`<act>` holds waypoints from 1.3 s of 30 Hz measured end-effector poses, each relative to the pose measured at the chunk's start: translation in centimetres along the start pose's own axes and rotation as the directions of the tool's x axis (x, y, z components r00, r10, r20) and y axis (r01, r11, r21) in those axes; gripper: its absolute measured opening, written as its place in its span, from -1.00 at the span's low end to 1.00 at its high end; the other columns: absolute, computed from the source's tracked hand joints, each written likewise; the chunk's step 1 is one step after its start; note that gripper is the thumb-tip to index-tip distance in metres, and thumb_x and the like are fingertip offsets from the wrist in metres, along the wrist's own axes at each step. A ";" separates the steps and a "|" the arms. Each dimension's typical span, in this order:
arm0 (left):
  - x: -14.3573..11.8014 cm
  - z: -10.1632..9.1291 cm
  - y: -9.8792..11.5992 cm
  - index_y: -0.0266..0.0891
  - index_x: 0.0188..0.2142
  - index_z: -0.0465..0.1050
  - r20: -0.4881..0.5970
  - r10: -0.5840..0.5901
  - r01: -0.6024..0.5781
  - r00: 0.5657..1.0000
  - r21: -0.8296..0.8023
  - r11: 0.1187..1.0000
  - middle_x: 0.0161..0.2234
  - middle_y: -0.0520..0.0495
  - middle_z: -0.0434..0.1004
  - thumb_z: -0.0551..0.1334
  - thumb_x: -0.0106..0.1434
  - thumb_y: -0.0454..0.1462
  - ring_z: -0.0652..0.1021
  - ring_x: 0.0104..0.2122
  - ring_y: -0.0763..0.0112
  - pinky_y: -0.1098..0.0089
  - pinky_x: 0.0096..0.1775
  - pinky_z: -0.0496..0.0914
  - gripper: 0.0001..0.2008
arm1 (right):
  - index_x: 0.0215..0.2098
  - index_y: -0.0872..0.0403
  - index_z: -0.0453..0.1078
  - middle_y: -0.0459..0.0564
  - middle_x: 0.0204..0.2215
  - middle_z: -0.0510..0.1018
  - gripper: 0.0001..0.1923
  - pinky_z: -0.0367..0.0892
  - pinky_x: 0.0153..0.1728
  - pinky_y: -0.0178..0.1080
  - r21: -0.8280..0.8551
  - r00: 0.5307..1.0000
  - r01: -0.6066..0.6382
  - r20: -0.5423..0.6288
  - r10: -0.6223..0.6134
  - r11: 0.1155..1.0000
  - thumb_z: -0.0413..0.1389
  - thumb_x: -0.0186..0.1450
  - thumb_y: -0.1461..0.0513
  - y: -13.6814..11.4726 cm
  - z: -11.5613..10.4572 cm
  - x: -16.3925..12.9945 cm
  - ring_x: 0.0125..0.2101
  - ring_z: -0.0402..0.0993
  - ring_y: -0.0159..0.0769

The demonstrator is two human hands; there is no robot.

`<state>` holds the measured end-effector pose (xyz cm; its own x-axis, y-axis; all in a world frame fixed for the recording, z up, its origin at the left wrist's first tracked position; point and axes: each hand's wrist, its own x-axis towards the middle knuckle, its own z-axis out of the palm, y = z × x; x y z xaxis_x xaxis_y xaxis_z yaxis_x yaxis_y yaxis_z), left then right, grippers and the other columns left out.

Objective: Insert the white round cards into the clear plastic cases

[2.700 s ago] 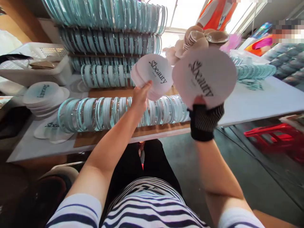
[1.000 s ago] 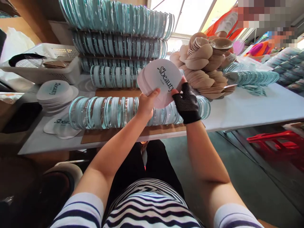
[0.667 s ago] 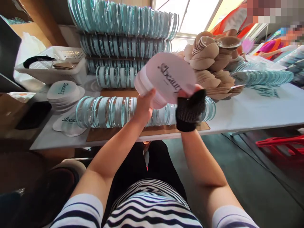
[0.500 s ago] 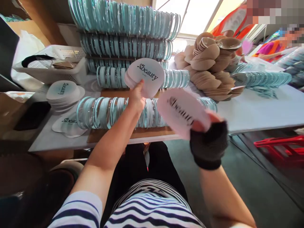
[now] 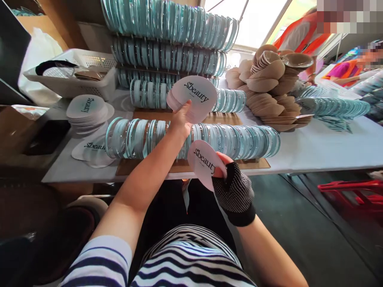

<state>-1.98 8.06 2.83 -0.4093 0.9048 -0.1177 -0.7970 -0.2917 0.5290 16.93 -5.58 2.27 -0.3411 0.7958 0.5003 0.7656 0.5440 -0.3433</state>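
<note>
My bare left hand [image 5: 181,119] is closed on a stack of rounded white cards [image 5: 197,95] printed "beauty", thumb on top, held above the table. Lower and to the right, my right hand [image 5: 231,183], in a black dotted fingerless glove, pinches a single "beauty" card [image 5: 202,161] by its right side. That card is tilted, in front of the near row of clear and teal rings [image 5: 236,137]. A further row of rings [image 5: 230,99] lies behind the stack, partly hidden by it.
Card piles [image 5: 86,113] and loose cards [image 5: 92,150] lie at the left, by a white basket [image 5: 101,81]. Racked teal rings [image 5: 170,24] rise behind. Beige moulded cups [image 5: 269,83] are heaped at the right. A person in an orange vest [image 5: 299,34] stands beyond. A red stool [image 5: 353,191] is at right.
My right hand has moved left and down with its card, toward my body. My left hand still holds the stack; the whole view has shifted slightly.
</note>
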 end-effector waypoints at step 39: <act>-0.6 -0.1 0.9 -0.04 0.15 0.33 -0.055 -0.071 0.074 0.996 0.056 0.996 0.16 -0.11 0.43 0.26 0.29 -0.24 0.41 0.18 0.09 -0.23 0.21 0.10 -0.57 | -0.32 0.11 0.45 0.18 -0.32 0.61 -0.84 0.34 -0.30 -0.20 -0.121 0.793 -0.062 0.597 0.123 0.991 0.01 0.26 0.28 0.8 6.1 6.5 -0.33 0.55 -0.14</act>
<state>-2.51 7.20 3.34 -0.3759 0.9046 -0.2011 -0.7987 -0.2062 0.5652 12.01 1.68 0.41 -0.5020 0.8565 -0.1199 0.8458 0.4573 -0.2748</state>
